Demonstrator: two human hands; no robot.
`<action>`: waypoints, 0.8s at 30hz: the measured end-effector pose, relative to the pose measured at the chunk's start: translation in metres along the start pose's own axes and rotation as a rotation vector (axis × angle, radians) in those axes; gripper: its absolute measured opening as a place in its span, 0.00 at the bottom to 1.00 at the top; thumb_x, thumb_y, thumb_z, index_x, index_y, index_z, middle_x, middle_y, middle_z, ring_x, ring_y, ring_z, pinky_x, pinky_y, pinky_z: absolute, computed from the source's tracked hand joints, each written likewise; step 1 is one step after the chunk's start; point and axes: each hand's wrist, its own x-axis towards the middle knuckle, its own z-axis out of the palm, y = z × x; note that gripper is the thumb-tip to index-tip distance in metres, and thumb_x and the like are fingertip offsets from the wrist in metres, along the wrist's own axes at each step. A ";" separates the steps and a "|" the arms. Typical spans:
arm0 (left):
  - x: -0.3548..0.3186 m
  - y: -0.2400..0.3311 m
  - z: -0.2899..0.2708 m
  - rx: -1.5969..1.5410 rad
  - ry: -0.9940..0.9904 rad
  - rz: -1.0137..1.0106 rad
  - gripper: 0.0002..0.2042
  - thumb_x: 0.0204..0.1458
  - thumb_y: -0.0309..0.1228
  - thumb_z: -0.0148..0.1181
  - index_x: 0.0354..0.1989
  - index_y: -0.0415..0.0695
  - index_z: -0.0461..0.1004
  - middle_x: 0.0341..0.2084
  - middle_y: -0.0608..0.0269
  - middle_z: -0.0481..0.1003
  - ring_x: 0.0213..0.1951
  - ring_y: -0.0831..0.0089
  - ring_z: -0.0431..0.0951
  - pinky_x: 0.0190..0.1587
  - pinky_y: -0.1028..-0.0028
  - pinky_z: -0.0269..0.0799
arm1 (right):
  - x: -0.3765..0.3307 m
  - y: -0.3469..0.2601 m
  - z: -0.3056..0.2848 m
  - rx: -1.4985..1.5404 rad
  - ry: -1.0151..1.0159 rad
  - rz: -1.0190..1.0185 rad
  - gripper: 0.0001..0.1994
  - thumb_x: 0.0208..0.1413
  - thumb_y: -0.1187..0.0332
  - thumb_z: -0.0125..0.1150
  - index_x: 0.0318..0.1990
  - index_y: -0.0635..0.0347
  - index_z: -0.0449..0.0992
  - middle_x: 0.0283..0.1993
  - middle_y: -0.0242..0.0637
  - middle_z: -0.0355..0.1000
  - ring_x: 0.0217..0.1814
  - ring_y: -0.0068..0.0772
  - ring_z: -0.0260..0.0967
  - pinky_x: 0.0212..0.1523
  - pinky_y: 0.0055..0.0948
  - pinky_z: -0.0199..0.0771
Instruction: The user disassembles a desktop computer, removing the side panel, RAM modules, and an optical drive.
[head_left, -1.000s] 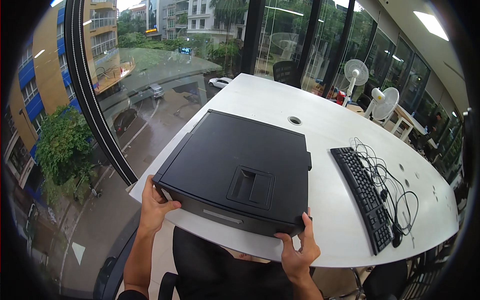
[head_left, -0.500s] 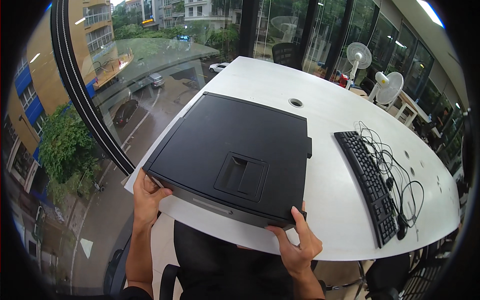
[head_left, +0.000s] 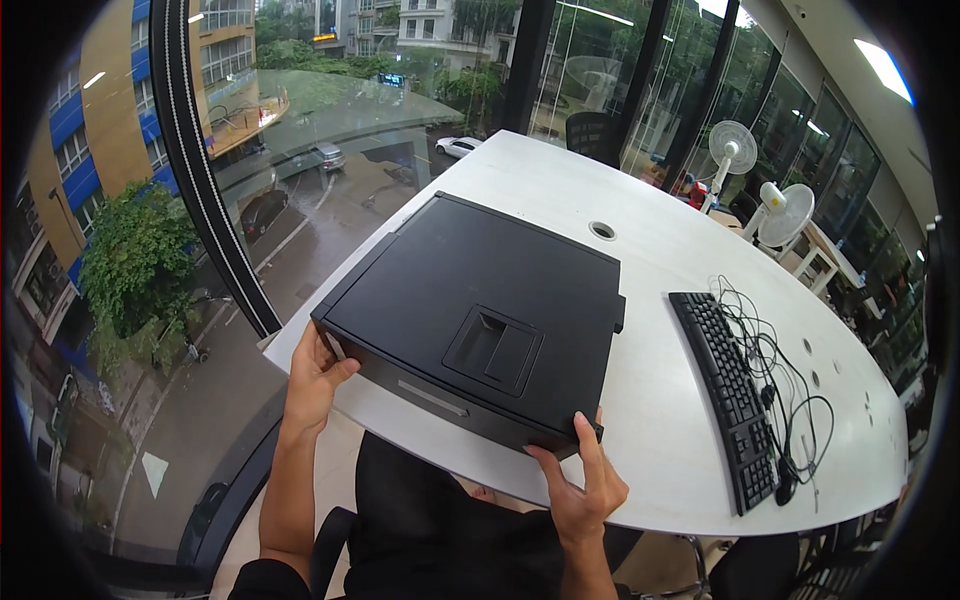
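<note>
A black desktop computer case (head_left: 490,260) lies flat on the white table (head_left: 560,185), its recessed latch panel facing up near the front. My left hand (head_left: 316,375) grips the near left corner, thumb on the front face and the other fingers partly hidden behind the side. At the near right corner, my right hand (head_left: 585,480) pinches the case, thumb against the front face and a finger over the top edge. Whether the case's underside is touching the table everywhere cannot be seen.
To the right lies a black keyboard (head_left: 722,400) with tangled cables (head_left: 765,350) and a black mouse (head_left: 787,490) beside it. A cable hole (head_left: 602,231) sits beyond the case. Window glass runs along the left. Two white fans (head_left: 785,215) stand at the back right.
The case's front has turned slightly, its near right corner shifting left, with both hands still on it. The whole view has also shifted a little.
</note>
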 end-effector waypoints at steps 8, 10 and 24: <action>-0.001 -0.001 0.003 0.016 0.054 -0.023 0.37 0.46 0.07 0.57 0.68 0.37 0.57 0.58 0.55 0.69 0.60 0.65 0.69 0.62 0.70 0.63 | -0.002 0.001 -0.004 0.081 -0.029 0.095 0.30 0.43 0.71 0.80 0.56 0.62 0.75 0.55 0.61 0.74 0.45 0.48 0.81 0.31 0.27 0.82; -0.005 -0.004 -0.001 0.015 0.035 -0.010 0.38 0.46 0.07 0.56 0.69 0.37 0.55 0.60 0.54 0.68 0.61 0.64 0.68 0.64 0.69 0.61 | -0.003 -0.004 -0.007 0.108 -0.037 0.139 0.31 0.44 0.71 0.79 0.58 0.65 0.73 0.55 0.60 0.75 0.45 0.47 0.81 0.31 0.27 0.83; -0.007 0.001 0.004 0.100 0.001 0.038 0.39 0.50 0.12 0.55 0.73 0.40 0.49 0.62 0.57 0.65 0.62 0.65 0.66 0.66 0.68 0.59 | -0.016 -0.014 -0.003 -0.164 -0.327 0.260 0.25 0.53 0.57 0.71 0.47 0.71 0.71 0.33 0.50 0.74 0.30 0.49 0.72 0.36 0.39 0.67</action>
